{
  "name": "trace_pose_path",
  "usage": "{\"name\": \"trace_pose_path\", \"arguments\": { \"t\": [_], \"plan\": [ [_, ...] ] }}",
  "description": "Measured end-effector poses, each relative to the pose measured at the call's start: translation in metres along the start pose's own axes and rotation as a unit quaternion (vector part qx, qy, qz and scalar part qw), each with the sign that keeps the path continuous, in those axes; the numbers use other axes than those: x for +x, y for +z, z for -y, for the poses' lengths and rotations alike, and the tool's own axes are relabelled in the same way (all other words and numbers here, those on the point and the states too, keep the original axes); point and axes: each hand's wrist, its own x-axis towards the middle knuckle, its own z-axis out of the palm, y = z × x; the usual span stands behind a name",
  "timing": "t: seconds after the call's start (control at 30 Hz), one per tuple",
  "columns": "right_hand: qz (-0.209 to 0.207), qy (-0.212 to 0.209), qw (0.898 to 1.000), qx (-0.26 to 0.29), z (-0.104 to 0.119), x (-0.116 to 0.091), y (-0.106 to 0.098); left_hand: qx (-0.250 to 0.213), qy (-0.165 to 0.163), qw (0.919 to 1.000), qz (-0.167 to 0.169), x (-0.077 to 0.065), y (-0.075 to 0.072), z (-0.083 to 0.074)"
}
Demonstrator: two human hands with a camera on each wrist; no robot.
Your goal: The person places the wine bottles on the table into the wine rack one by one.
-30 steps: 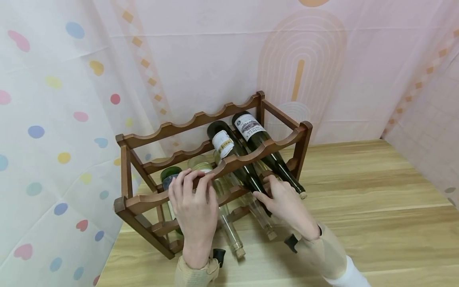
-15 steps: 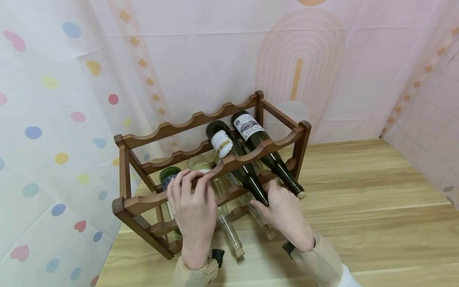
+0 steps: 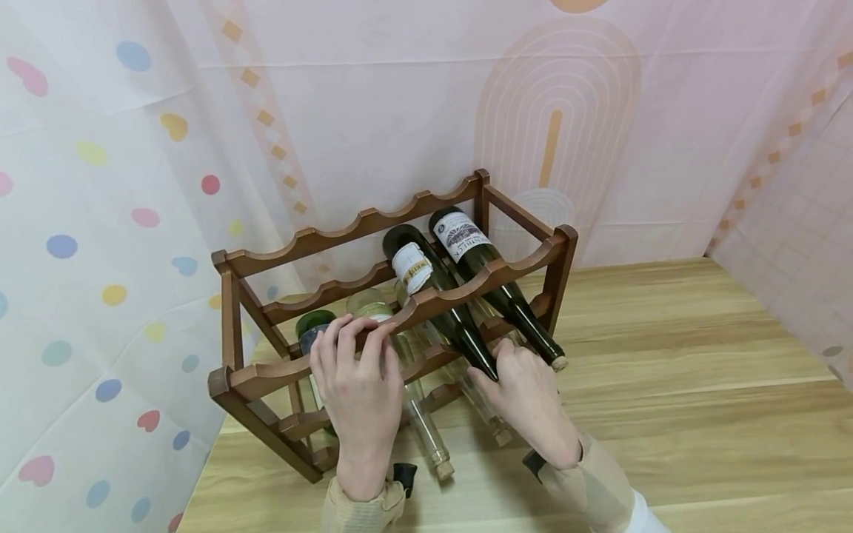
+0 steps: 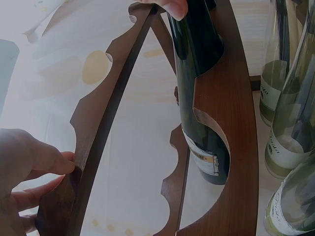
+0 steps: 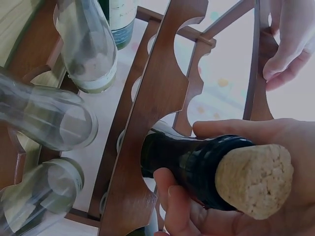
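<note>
A brown wooden wine rack (image 3: pixel 493 278) stands on the table with scalloped rails. My left hand (image 3: pixel 363 385) holds its upper front rail, fingertips curled over the top edge. A dark green wine bottle (image 3: pixel 411 268) with a torn white label lies tilted in the top tier, neck toward me. My right hand (image 3: pixel 529 396) grips that bottle by the neck, fingers and thumb around it in the right wrist view. Its cork (image 5: pixel 256 182) sticks out past the fingers there. To the right lies a second dark corked bottle (image 3: pixel 463 235) with a white label.
Below, the lower tier bears a clear corked bottle (image 3: pixel 426 433), another clear bottle (image 3: pixel 483 403) and a green bottle (image 3: pixel 315 320) partly behind my left hand. A patterned curtain (image 3: pixel 373 111) hangs behind the rack. Wooden tabletop (image 3: pixel 666 370) extends to the right.
Over the last second my right hand has shifted slightly down toward the neck's end, which it now covers. My left hand keeps its place on the rail.
</note>
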Motion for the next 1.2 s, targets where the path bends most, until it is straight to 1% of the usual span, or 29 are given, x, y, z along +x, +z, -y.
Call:
{"name": "trace_pose_path", "arguments": {
  "t": [0.23,0.37,0.53,0.8,0.9,1.03,1.2],
  "plan": [
    [-0.009,-0.016,1.000,0.014,-0.0021,0.0005,-0.0010,-0.001,0.002,1.0000,-0.002,-0.0003,-0.0001,0.0001],
    [-0.005,-0.018,1.000,0.017,-0.0030,0.0009,-0.0007,0.000,0.001,1.0000,-0.002,-0.0008,0.0000,0.0007],
    [0.018,-0.007,1.000,0.015,-0.0032,0.0023,-0.0005,-0.001,0.002,1.0000,-0.004,-0.0011,0.0001,0.0009],
    [0.051,0.016,0.998,0.015,-0.0027,0.0042,0.0000,0.004,-0.010,0.9998,0.016,-0.0012,-0.0014,0.0002],
    [0.056,0.019,0.998,0.017,-0.0028,0.0043,0.0004,0.002,-0.007,0.9999,0.008,-0.0011,-0.0008,0.0003],
    [0.052,0.021,0.998,0.019,-0.0033,0.0045,0.0014,-0.001,-0.002,1.0000,-0.001,-0.0006,-0.0005,0.0003],
    [0.036,0.020,0.999,0.021,-0.0045,0.0049,0.0033,-0.004,-0.001,1.0000,-0.001,-0.0006,-0.0003,0.0001]
  ]
}}
